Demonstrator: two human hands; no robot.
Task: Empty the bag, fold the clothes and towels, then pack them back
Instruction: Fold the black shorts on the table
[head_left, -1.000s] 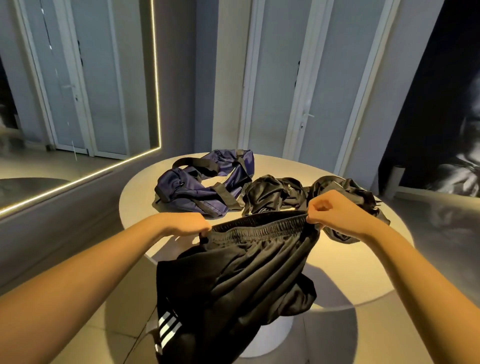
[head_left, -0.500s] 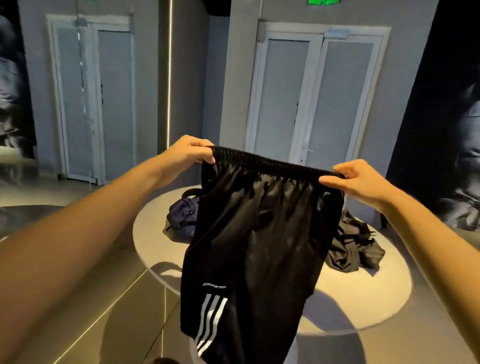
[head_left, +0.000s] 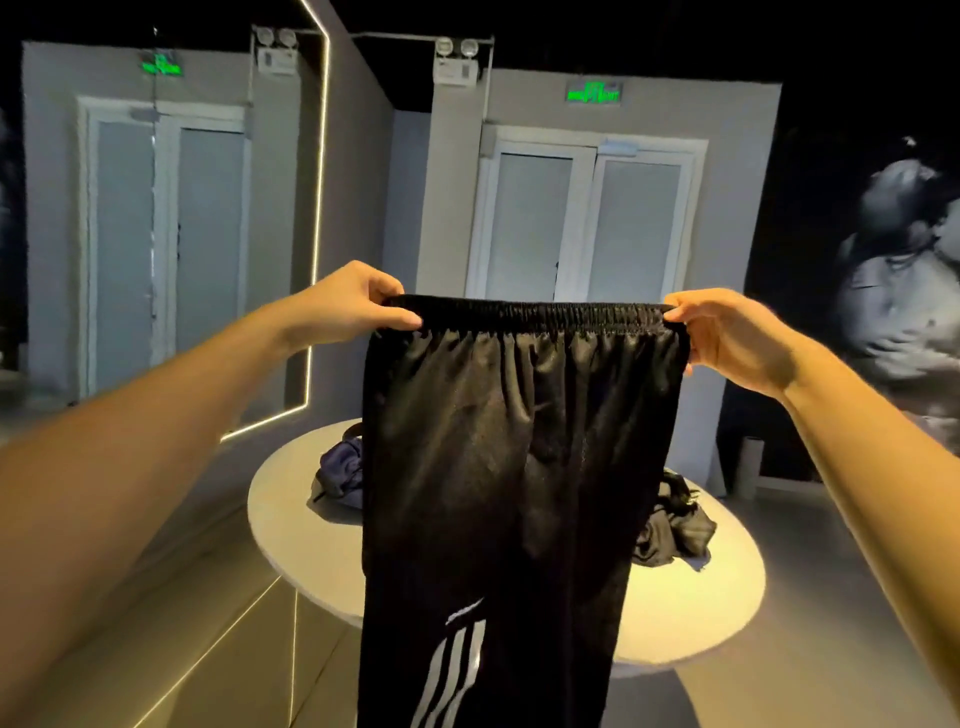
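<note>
One head-worn camera looks forward, close behind raised black trousers (head_left: 514, 467).

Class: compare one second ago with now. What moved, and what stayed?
The left hand and right hand raised the black garment from low over the table to well above it, pulling the waistband taut so the fabric hangs straight. Nothing was released: each hand keeps its grip on the waistband. The blue bag and the dark clothes pile stayed on the table.

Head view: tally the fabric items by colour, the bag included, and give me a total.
Black: 2, the trousers held up and the crumpled heap on the table (garments inside it cannot be told apart).
Navy: 1, the bag.
Total: 3.
</note>
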